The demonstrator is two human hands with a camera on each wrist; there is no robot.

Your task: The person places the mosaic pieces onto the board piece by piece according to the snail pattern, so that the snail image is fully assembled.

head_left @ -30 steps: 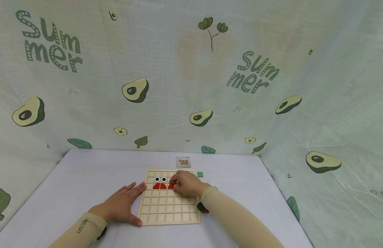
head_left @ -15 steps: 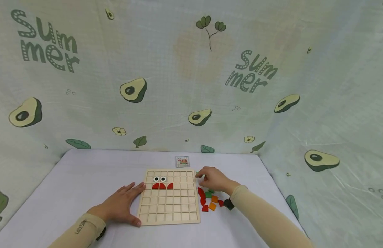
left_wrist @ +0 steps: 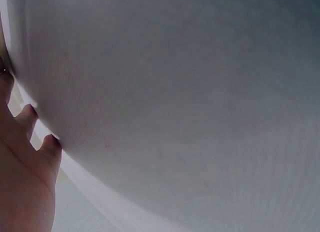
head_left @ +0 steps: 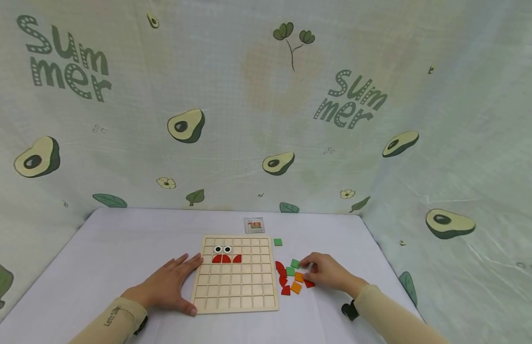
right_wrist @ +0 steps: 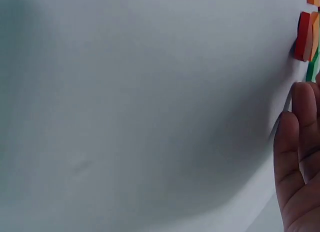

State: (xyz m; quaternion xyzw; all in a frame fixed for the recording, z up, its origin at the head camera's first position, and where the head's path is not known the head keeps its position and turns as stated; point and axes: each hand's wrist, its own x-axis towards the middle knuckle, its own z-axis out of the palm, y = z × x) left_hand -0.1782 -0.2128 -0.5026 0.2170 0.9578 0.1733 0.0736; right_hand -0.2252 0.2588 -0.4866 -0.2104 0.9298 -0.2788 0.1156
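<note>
A wooden grid board (head_left: 235, 289) lies flat on the table. On it are two round eye pieces (head_left: 222, 249) in a row, with three red rounded pieces (head_left: 226, 259) one row below. My left hand (head_left: 167, 282) rests at the board's left edge, fingers spread, thumb by the near left corner. To the right of the board my right hand (head_left: 330, 272) is over loose tiles, index finger and thumb apart. Its fingertips are beside a green tile (head_left: 295, 263), an orange tile (head_left: 299, 277) and a red piece (head_left: 309, 283). Nothing is seen held. The right wrist view shows its fingers (right_wrist: 287, 152) fairly straight.
More loose pieces lie along the board's right side: a green square (head_left: 290, 271), another orange tile (head_left: 296, 287) and several red pieces (head_left: 283, 281). One green square (head_left: 278, 242) sits apart by the upper right corner. A small picture card (head_left: 254, 225) lies behind the board.
My right hand has left the third red piece on the board, passed near the lone green square, and moved right and nearer to the loose tiles. The left hand has stayed put.
</note>
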